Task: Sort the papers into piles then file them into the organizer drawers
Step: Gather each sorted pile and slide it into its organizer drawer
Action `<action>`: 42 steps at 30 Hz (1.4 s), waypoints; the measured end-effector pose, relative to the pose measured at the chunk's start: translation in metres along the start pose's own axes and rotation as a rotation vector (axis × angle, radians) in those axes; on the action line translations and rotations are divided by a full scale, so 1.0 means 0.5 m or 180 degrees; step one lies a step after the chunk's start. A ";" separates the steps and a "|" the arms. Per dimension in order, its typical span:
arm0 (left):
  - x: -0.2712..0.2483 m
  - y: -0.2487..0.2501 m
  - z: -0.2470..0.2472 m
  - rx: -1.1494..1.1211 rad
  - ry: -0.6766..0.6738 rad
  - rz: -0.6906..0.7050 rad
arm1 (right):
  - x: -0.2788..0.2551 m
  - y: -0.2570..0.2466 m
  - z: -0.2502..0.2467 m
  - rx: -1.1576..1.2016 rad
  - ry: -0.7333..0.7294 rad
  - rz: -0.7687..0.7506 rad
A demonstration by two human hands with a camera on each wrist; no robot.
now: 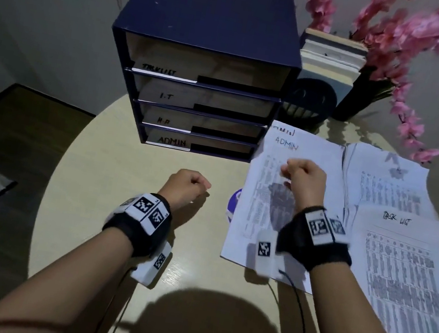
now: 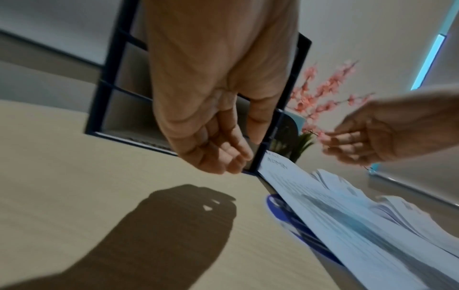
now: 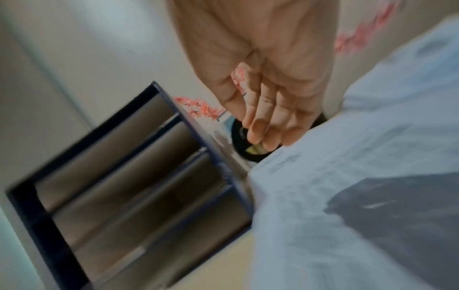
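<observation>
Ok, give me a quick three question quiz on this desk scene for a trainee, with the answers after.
1. True or false: the bottom drawer of the organizer is labelled ADMIN.
2. Which sheet lies under the right hand? A) the ADMIN sheet B) the TASK LIST sheet C) a blank sheet
3. Fill in: the left hand hovers over the bare ____ and holds nothing.

Key: 1 true; 2 A; 3 table.
</observation>
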State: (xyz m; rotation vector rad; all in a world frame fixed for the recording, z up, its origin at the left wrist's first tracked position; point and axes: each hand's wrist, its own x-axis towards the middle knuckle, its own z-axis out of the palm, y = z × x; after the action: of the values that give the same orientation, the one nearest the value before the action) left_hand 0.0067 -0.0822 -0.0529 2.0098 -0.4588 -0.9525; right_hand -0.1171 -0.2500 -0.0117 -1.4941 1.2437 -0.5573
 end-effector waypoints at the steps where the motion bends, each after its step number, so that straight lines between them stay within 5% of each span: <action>1: 0.003 0.005 0.026 0.0117 -0.0060 -0.0058 | -0.004 0.034 -0.033 -0.0469 0.0187 -0.0056; 7: 0.019 0.043 0.171 0.1300 -0.0002 -0.0502 | -0.052 0.176 -0.138 -0.2448 -0.0059 0.0340; 12: 0.015 0.080 0.259 0.1357 0.0063 -0.0704 | -0.070 0.227 -0.134 -0.3052 -0.0431 0.0346; 20: -0.039 0.115 0.305 0.0761 0.0026 0.0225 | -0.062 0.238 -0.127 -0.3009 -0.0620 0.0302; 23: -0.069 0.108 0.264 0.0119 0.0151 0.0305 | -0.040 0.217 -0.144 -0.2458 -0.0482 0.0239; 30: -0.133 0.072 0.116 -0.0960 -0.0087 0.0215 | -0.022 0.143 -0.175 0.0536 -0.0337 0.0762; 34: -0.155 0.080 0.114 -0.1077 0.0053 0.0280 | -0.068 0.084 -0.171 0.0453 -0.0310 -0.0121; 42: -0.234 0.188 0.069 -0.0691 0.1139 0.1626 | -0.183 -0.094 -0.204 0.1109 0.0400 -0.1635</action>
State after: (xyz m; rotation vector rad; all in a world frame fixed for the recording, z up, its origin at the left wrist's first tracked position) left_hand -0.0925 -0.0832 0.0649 1.6957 -0.5997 -0.3055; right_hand -0.2163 -0.2155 0.0883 -1.4892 0.7910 -1.1601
